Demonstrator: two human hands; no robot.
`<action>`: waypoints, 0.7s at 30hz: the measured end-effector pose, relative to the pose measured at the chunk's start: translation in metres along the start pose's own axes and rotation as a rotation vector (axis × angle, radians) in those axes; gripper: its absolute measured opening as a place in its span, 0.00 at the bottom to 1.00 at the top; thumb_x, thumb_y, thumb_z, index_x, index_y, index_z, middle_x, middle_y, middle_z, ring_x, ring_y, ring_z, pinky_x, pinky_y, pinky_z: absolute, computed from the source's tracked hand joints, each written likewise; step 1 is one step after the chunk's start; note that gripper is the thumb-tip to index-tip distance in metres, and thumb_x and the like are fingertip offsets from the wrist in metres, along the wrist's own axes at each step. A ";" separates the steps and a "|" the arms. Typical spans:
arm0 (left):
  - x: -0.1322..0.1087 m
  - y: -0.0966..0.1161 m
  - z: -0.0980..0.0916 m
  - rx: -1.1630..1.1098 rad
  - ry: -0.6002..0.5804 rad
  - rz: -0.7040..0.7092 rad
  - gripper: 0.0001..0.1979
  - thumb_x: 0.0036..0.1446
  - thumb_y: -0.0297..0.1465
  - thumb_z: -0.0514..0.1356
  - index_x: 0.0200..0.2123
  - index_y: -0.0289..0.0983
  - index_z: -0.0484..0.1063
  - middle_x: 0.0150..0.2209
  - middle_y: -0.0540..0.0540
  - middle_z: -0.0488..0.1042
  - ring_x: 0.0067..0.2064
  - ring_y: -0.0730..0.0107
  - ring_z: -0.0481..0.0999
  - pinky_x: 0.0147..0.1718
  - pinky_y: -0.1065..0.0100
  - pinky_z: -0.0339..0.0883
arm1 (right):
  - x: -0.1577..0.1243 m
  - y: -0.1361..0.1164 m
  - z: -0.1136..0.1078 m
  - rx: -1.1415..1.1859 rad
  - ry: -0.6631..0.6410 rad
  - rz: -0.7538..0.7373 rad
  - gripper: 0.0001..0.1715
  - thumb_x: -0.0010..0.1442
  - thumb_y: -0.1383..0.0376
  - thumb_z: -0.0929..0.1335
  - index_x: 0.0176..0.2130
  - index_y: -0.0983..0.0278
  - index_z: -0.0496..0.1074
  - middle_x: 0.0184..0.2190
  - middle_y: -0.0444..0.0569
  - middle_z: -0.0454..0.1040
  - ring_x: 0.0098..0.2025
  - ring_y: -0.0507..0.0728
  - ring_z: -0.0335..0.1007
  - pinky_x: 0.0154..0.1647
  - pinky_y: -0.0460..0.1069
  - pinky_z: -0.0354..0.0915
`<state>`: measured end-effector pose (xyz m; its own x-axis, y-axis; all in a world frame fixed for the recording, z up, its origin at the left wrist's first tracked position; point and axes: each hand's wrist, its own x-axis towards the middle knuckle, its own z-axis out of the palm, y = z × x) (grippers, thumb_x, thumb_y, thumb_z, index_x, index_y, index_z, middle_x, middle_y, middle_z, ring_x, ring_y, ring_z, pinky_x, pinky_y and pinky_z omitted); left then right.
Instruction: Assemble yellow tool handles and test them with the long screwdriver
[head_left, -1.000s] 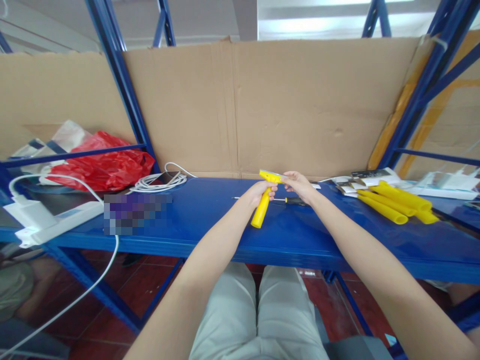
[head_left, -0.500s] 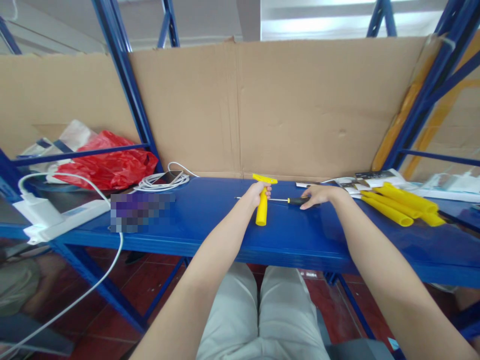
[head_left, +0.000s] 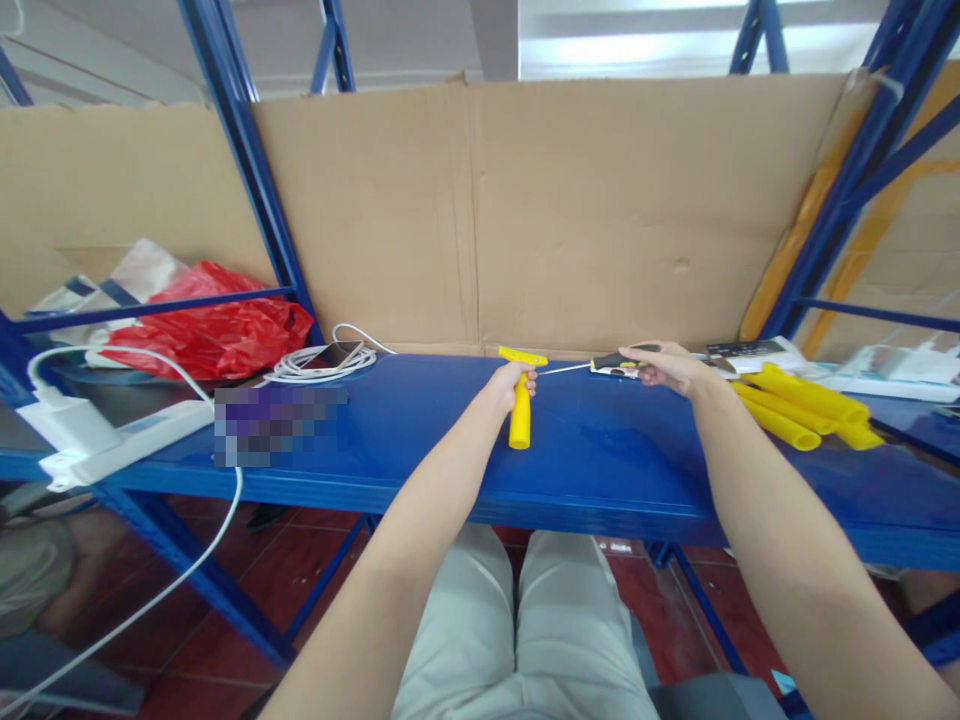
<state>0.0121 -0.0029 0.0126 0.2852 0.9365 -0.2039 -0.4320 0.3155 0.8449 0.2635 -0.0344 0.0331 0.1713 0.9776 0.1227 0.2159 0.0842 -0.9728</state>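
Note:
My left hand (head_left: 515,384) is wrapped round a yellow T-shaped plastic handle (head_left: 520,425), just below its crosspiece. The handle's round lower end points toward me above the blue table. In my right hand (head_left: 664,367) is a screwdriver (head_left: 609,362) with a black and yellow grip, held by the grip. Its thin metal shaft points left toward the yellow handle; whether the tip touches it I cannot tell, as it ends close to my left fingers. Several yellow tubes (head_left: 799,410) lie to the right of my right hand.
On the blue table (head_left: 420,430), a coiled white cable (head_left: 322,365) and a blurred purple object lie left. A power strip (head_left: 142,435) with a plugged-in white charger sits further left, by a red plastic bag (head_left: 217,315). A cardboard sheet (head_left: 585,210) stands behind.
My right hand has lifted the screwdriver off the table, moving it up and to the right, with its shaft now angled toward the yellow handle. My left hand stays nearly still.

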 end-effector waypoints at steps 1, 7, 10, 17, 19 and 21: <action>0.001 0.000 -0.001 0.004 0.012 -0.004 0.11 0.61 0.17 0.50 0.31 0.37 0.61 0.17 0.57 0.57 0.13 0.81 0.53 0.13 0.79 0.48 | 0.001 -0.001 0.002 0.104 0.075 0.004 0.25 0.40 0.58 0.82 0.27 0.65 0.67 0.17 0.41 0.67 0.16 0.45 0.56 0.14 0.41 0.55; 0.009 -0.001 -0.005 0.015 0.028 -0.045 0.11 0.60 0.16 0.52 0.31 0.37 0.62 0.17 0.57 0.56 0.13 0.82 0.52 0.14 0.80 0.48 | 0.011 -0.012 0.005 0.570 0.592 -0.043 0.19 0.57 0.59 0.73 0.30 0.60 0.59 0.17 0.34 0.58 0.15 0.45 0.54 0.11 0.39 0.56; 0.015 -0.001 -0.010 0.028 0.039 -0.069 0.10 0.59 0.16 0.52 0.32 0.37 0.63 0.17 0.58 0.56 0.13 0.82 0.53 0.14 0.79 0.48 | 0.008 -0.019 0.003 0.659 0.798 -0.095 0.13 0.59 0.63 0.69 0.32 0.59 0.59 0.19 0.34 0.55 0.16 0.46 0.53 0.10 0.39 0.56; 0.033 -0.004 -0.021 0.136 0.053 -0.089 0.06 0.58 0.19 0.58 0.34 0.35 0.68 0.16 0.57 0.56 0.15 0.80 0.53 0.15 0.75 0.50 | -0.005 -0.031 0.004 0.846 0.883 -0.143 0.10 0.61 0.68 0.65 0.31 0.58 0.58 0.24 0.38 0.57 0.21 0.47 0.59 0.09 0.39 0.54; 0.036 -0.006 -0.022 0.147 0.052 -0.092 0.05 0.58 0.20 0.58 0.34 0.35 0.68 0.16 0.56 0.56 0.15 0.79 0.53 0.16 0.74 0.50 | -0.005 -0.031 0.004 0.861 0.867 -0.141 0.09 0.60 0.68 0.66 0.32 0.58 0.59 0.24 0.38 0.58 0.21 0.48 0.60 0.09 0.40 0.54; 0.038 -0.008 -0.023 0.156 0.045 -0.093 0.05 0.58 0.20 0.59 0.34 0.34 0.69 0.16 0.56 0.57 0.16 0.79 0.53 0.17 0.74 0.51 | -0.004 -0.030 0.005 0.851 0.841 -0.144 0.09 0.58 0.68 0.66 0.32 0.57 0.59 0.24 0.38 0.58 0.22 0.49 0.60 0.10 0.41 0.54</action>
<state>0.0069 0.0341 -0.0129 0.2779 0.9113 -0.3039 -0.2667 0.3771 0.8869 0.2515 -0.0396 0.0611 0.8388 0.5439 0.0228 -0.3644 0.5922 -0.7187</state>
